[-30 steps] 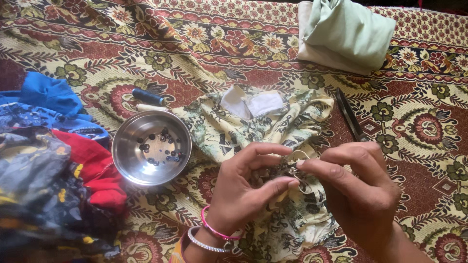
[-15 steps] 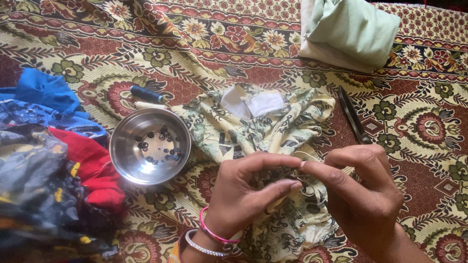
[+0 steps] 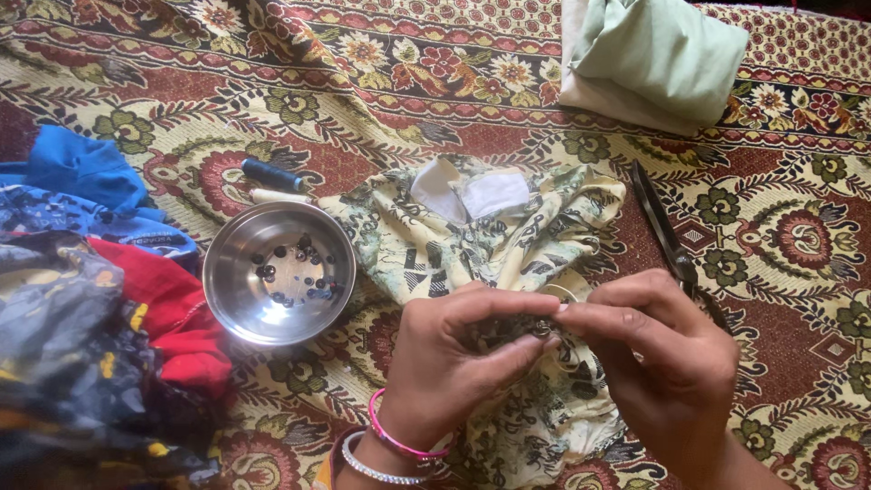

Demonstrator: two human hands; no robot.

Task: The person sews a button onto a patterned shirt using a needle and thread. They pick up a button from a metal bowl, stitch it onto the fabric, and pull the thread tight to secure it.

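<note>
Both hands, left hand point(image 3: 454, 358) and right hand point(image 3: 667, 363), grip closed on printed cloth point(image 3: 490, 236); steel bowl point(image 3: 278, 272) left of cloth, scissors point(image 3: 667, 236) right.

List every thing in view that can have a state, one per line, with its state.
Left hand: pinching a fold of the cream printed garment.
Right hand: fingertips meeting the left hand's at the fold.
Cream printed garment: crumpled, white inner label showing.
Round steel bowl: upright, dark buttons inside.
Black scissors: lying closed.
Dark blue thread spool: on its side.
Pale green cloth bundle: folded.
</note>
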